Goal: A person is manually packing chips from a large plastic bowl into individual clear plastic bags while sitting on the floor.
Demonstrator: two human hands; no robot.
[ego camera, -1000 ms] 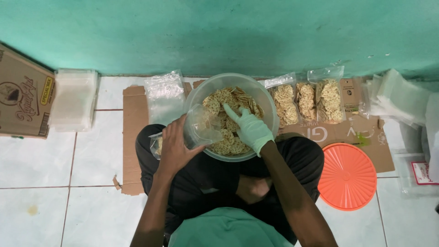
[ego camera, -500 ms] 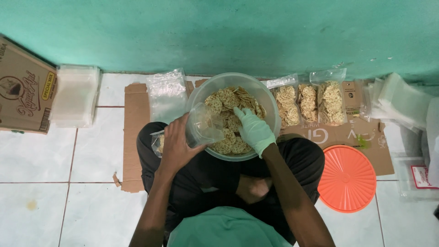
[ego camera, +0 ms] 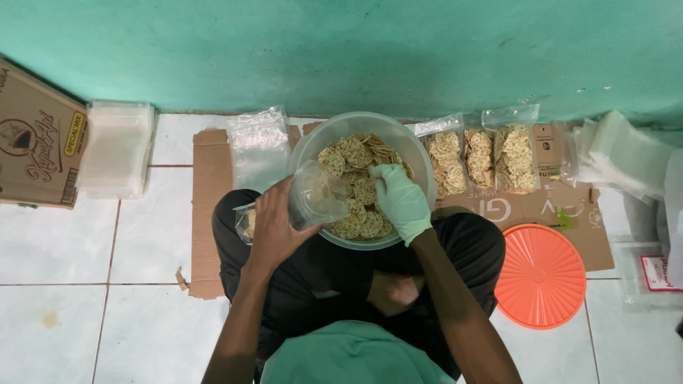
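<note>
White tiled floor (ego camera: 92,249) runs up to a teal wall. A flattened cardboard sheet (ego camera: 208,206) lies on the tiles against the wall. On the tiles: a brown carton (ego camera: 35,142) at far left, a stack of clear bags (ego camera: 117,149) just beside it. An orange round lid (ego camera: 541,274) rests partly on cardboard, partly on tile.

Clear bag (ego camera: 316,195) sits centre frame, held open and tilted at the left rim of the bowl (ego camera: 313,146), its mouth turned toward the crackers. The bowl is round, translucent, resting on the lap just above centre, roughly half full. The crackers (ego camera: 356,160) are small pale-golden lattice discs, heaped loosely, mostly toward the bowl's upper and lower middle.
</note>
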